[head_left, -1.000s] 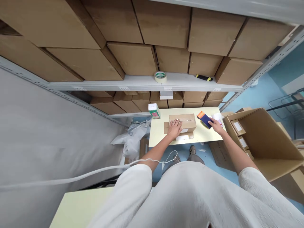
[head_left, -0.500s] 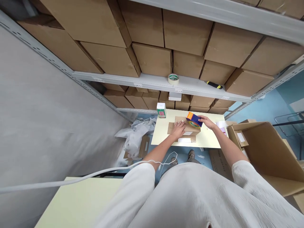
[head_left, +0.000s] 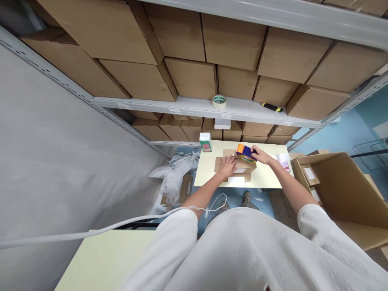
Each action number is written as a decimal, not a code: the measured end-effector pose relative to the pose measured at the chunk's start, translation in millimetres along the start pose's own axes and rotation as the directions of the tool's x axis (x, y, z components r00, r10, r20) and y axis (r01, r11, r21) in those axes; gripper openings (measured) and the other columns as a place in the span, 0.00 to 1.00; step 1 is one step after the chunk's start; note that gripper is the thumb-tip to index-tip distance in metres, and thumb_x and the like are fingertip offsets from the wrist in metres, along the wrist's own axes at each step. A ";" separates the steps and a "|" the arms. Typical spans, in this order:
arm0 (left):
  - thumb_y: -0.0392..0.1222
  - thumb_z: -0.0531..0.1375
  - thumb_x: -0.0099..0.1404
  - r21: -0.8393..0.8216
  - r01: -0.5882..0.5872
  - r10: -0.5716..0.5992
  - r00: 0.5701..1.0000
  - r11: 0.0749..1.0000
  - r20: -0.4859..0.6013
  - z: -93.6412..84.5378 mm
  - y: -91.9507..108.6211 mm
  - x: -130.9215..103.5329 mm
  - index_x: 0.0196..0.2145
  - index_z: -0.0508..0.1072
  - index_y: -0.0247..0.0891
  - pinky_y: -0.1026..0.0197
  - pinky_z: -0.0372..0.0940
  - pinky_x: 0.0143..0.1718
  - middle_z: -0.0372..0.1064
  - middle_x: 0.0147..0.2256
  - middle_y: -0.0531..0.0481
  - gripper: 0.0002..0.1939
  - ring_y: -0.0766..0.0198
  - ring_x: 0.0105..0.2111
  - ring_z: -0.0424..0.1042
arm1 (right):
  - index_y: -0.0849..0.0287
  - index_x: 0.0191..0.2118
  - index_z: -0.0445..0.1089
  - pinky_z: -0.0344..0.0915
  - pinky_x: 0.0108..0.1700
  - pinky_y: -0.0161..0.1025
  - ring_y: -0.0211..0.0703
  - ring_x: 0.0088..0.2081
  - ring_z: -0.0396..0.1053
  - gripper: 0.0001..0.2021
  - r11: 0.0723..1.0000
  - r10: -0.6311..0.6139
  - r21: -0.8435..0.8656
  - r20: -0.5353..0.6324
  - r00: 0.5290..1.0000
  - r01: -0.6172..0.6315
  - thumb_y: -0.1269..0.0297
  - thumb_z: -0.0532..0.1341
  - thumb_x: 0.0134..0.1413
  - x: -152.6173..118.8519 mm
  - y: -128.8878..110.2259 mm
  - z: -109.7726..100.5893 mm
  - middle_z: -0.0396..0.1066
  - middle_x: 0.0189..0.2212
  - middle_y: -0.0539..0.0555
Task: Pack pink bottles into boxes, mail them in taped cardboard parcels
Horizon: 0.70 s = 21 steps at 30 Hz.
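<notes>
On the pale yellow table (head_left: 207, 173) lies a small cardboard box (head_left: 247, 170) with flaps folded out and a white label on its near side. My left hand (head_left: 228, 166) rests flat on the box's left part, fingers spread. In my right hand (head_left: 260, 155) is a blue and orange tape dispenser (head_left: 246, 152), gripped at its right end and held over the top of the box. The tape roll shows under its body. Whether the dispenser touches the cardboard I cannot tell.
A white and green small carton (head_left: 205, 142) stands at the table's back left. The shelf ahead bears cardboard boxes, a masking tape roll (head_left: 219, 102) and a utility knife (head_left: 272, 107). A large open carton (head_left: 354, 194) is at right; a white cable (head_left: 121, 221) crosses at left.
The tape dispenser in my right hand has shifted slightly left over the box. My left hand stays pressed on the box. The view has tilted a little.
</notes>
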<state>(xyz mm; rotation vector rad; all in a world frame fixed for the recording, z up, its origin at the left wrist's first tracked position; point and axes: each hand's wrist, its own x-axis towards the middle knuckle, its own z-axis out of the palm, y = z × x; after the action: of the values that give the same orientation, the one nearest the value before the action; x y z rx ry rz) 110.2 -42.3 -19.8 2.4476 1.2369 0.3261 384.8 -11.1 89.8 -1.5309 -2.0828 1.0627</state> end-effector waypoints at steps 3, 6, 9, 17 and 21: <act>0.45 0.59 0.75 -0.003 -0.002 0.002 1.000 1.000 0.011 -0.2 -0.1 -0.1 0.70 0.70 0.42 0.35 0.49 0.76 0.63 0.72 0.37 0.28 0.43 0.75 0.56 | 0.50 0.41 0.59 0.60 0.42 0.39 0.45 0.37 0.64 0.21 0.982 -0.027 -0.185 -0.007 1.000 0.026 0.47 0.68 0.53 -0.3 -1.1 -2.8 0.71 0.37 0.48; 0.46 0.58 0.76 0.000 0.008 -0.008 1.000 1.000 0.024 0.5 -0.4 0.3 0.70 0.70 0.42 0.34 0.48 0.77 0.61 0.73 0.37 0.28 0.43 0.76 0.55 | 0.50 0.41 0.59 0.56 0.38 0.38 0.45 0.34 0.63 0.23 0.950 -0.044 -0.308 0.017 0.999 0.048 0.47 0.70 0.50 -0.5 1.4 -6.8 0.71 0.36 0.50; 0.44 0.60 0.74 0.000 0.016 -0.016 0.999 1.000 0.029 0.6 -1.5 0.6 0.69 0.70 0.42 0.35 0.48 0.77 0.59 0.75 0.38 0.28 0.43 0.76 0.55 | 0.50 0.42 0.59 0.54 0.35 0.38 0.44 0.32 0.61 0.24 0.946 -0.036 -0.320 0.022 0.999 0.041 0.44 0.70 0.52 -2.4 5.6 -9.3 0.72 0.35 0.50; 0.37 0.58 0.74 -0.411 0.197 -0.268 0.956 0.890 -0.122 -25.3 -5.1 13.0 0.58 0.79 0.39 0.45 0.66 0.69 0.75 0.63 0.39 0.18 0.49 0.65 0.73 | 0.50 0.40 0.56 0.53 0.34 0.38 0.43 0.31 0.60 0.25 0.953 -0.039 -0.300 0.019 0.999 0.043 0.46 0.71 0.50 -6.2 4.5 -11.2 0.69 0.32 0.48; 0.40 0.62 0.75 -0.816 0.290 -0.540 0.841 0.499 -0.031 -44.7 4.5 37.1 0.55 0.77 0.39 0.52 0.76 0.54 0.83 0.46 0.42 0.13 0.55 0.47 0.83 | 0.49 0.39 0.53 0.55 0.34 0.37 0.42 0.30 0.60 0.25 0.958 -0.040 -0.284 0.025 0.999 0.045 0.49 0.70 0.49 -6.6 2.5 -11.5 0.68 0.32 0.46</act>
<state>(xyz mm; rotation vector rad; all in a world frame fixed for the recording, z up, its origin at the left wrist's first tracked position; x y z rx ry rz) 118.8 -4.6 23.7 1.2953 1.3581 0.8908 396.3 -12.6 96.5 -1.5991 -2.3529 0.7908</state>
